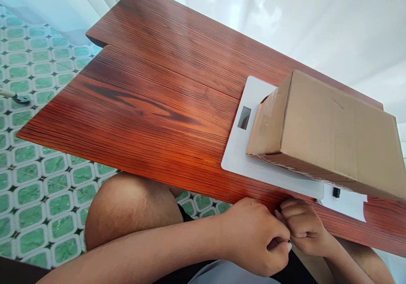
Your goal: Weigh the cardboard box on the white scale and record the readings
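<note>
Left hand (253, 237) sits at the near table edge, fingers curled in, thumb and forefinger pinched together; something tiny may be between them but it is too small to tell what. Right hand (304, 227) is right against it, touching, fingers also curled tight at the table edge; cannot tell if it holds anything. Both hands are just below the edge, over the person's lap, a bare knee (133, 208) to the left. Nearest thing is a cardboard box (333, 132), just beyond the hands, not touched by either. Box is plain brown, closed, clear tape shiny across the small end face, light creases on the big top face. It rests on a flat white scale (241, 157) with a small dark display window (244, 117) on the bare part to the left of the box; the scale's near edge lies close to the table edge. A small black part (336, 192) shows on the white surface under the box's near side. Table (152, 89) is reddish-brown wood with strong dark grain, a seam running across it. Floor (41, 64) has green and white patterned tiles; white curtain or wall behind. Box long axis runs left to right across the view, taped end pointing left toward the display, far end running out of view at right.
</note>
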A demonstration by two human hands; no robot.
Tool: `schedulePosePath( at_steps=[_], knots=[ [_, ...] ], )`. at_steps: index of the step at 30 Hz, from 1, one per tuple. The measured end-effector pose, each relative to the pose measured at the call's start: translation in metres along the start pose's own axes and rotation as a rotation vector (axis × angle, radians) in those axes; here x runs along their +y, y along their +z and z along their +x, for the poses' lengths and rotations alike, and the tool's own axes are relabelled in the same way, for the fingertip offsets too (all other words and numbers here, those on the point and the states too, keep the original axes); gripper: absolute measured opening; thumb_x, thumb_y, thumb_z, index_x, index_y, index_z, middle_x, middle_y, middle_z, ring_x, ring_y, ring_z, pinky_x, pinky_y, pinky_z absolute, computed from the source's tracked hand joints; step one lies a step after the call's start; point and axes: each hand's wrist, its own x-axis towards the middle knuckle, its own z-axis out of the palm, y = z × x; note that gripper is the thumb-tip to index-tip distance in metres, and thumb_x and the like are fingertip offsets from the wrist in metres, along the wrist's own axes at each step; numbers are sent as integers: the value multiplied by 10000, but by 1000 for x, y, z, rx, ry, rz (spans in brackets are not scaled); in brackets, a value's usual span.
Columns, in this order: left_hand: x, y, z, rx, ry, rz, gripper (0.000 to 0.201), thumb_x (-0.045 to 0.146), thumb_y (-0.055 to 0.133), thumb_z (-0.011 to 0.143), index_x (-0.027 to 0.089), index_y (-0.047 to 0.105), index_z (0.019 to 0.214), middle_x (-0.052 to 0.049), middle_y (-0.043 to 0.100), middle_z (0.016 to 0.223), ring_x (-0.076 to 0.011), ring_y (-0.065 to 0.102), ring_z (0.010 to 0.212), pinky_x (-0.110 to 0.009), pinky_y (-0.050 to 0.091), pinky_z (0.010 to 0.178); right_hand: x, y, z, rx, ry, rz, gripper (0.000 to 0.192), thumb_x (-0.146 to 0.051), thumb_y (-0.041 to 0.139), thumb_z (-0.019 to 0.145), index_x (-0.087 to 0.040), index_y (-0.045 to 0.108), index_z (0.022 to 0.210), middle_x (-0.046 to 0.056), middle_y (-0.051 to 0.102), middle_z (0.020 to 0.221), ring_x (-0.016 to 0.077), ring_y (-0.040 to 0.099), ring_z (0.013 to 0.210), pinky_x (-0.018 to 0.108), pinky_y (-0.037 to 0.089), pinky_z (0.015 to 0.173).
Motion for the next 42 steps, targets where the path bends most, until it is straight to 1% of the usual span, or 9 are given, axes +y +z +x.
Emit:
schedulePosePath(
  at_steps=[4, 10, 14, 17, 23, 33, 42],
  knots=[
    [-1, 1, 0, -7, -2, -2, 280, 280, 584, 817, 191, 425, 604, 42, 425, 513, -129, 367, 511, -259, 226, 528, 0, 0, 0, -6, -5, -1, 382, 53, 372, 874, -228, 136, 768, -41, 194, 634, 152, 171, 573, 316, 203, 565],
    [-1, 0, 0, 31, 25, -72, 284, 232, 622, 785, 186, 410, 601, 56, 406, 516, -112, 359, 509, -253, 238, 508, -1, -1, 1, -10, -12, -25, 399, 60, 395, 823, -230, 127, 770, -44, 195, 630, 153, 168, 559, 326, 203, 558],
    [-2, 0, 1, 75, -9, -81, 295, 202, 622, 775, 177, 389, 595, 61, 395, 523, -105, 303, 501, -259, 214, 508, -1, -3, 1, -41, -17, -38, 411, 36, 439, 774, -228, 124, 769, -49, 195, 620, 150, 178, 552, 328, 199, 556],
    [-3, 1, 2, 74, -19, -83, 290, 210, 622, 777, 175, 396, 600, 62, 402, 533, -106, 301, 510, -263, 203, 511, -1, -4, 0, -39, -15, -37, 409, 30, 448, 750, -230, 133, 772, -49, 192, 622, 150, 173, 552, 323, 190, 557],
    [-2, 0, 2, 58, -36, -92, 284, 202, 623, 780, 174, 405, 599, 65, 388, 529, -102, 309, 508, -264, 206, 511, 0, -4, -1, -55, -14, -49, 415, 36, 442, 738, -231, 129, 788, -48, 203, 627, 148, 191, 553, 325, 184, 558],
    [0, 0, 3, 54, -40, -90, 291, 193, 630, 775, 172, 402, 596, 68, 386, 534, -101, 298, 512, -269, 200, 509, -2, -4, -1, -49, -12, -70, 410, 31, 445, 730, -225, 130, 782, -46, 190, 636, 151, 163, 566, 323, 172, 553],
    [-3, 3, 4, 90, -24, -104, 280, 194, 626, 768, 173, 406, 597, 67, 387, 538, -101, 302, 516, -266, 203, 509, -3, -4, 1, -50, -21, -80, 418, 36, 455, 751, -226, 130, 781, -46, 187, 642, 149, 176, 561, 327, 181, 556]
  ],
)
